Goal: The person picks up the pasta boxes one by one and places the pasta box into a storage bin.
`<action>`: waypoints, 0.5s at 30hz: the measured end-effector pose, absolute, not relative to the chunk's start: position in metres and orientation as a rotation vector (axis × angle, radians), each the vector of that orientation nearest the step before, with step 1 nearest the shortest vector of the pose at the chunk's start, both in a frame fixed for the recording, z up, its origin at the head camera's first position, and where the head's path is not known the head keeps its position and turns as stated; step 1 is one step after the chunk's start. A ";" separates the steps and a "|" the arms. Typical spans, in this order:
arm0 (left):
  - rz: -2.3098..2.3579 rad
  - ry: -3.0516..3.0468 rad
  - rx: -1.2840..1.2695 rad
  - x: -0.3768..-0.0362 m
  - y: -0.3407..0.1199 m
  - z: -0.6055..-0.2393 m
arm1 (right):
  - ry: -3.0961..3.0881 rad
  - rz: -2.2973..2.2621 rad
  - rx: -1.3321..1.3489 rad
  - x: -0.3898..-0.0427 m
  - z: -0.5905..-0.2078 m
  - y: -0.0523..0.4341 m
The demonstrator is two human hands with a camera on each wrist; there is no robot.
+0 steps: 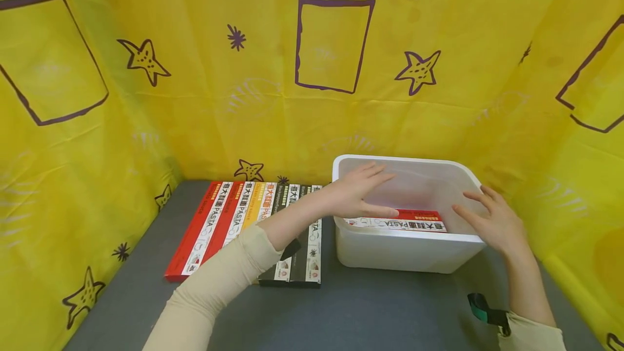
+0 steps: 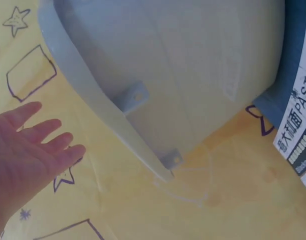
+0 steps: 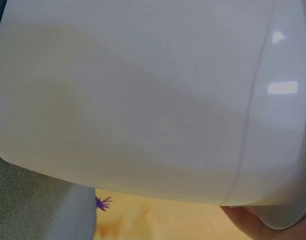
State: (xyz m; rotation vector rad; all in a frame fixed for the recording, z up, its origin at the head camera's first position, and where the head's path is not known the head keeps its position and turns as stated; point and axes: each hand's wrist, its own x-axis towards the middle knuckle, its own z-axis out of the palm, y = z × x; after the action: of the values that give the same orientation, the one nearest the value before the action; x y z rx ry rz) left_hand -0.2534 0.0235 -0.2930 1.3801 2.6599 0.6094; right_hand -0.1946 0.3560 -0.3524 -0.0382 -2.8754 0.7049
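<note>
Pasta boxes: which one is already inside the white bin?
The red-and-white pasta box lying flat along the near wall of the white bin. The other boxes lie in a row on the grey tabletop to its left.

1. The head view is evenly and brightly lit; only soft shadows are cast under the bin (image 1: 409, 251) and arms.
2. Straight edges are bowed toward 3 and 9 o'clock by wide-angle distortion.
3. The left wrist view is softened by blur, with hazy outlines on the hand (image 2: 28, 160).
4. In the right wrist view, out of focus, glare patches are seen at 2 o'clock on the bin.
</note>
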 end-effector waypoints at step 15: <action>1.290 2.634 1.151 -0.247 -0.034 -0.305 | -2.885 0.716 -0.043 -0.194 -0.353 0.356</action>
State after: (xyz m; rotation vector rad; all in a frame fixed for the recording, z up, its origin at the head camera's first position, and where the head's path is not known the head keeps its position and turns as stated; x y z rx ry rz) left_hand -0.2474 -0.0336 -0.3051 1.1509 2.6335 1.2899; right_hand -0.1939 0.3564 -0.3529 -0.0431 -2.8854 0.7163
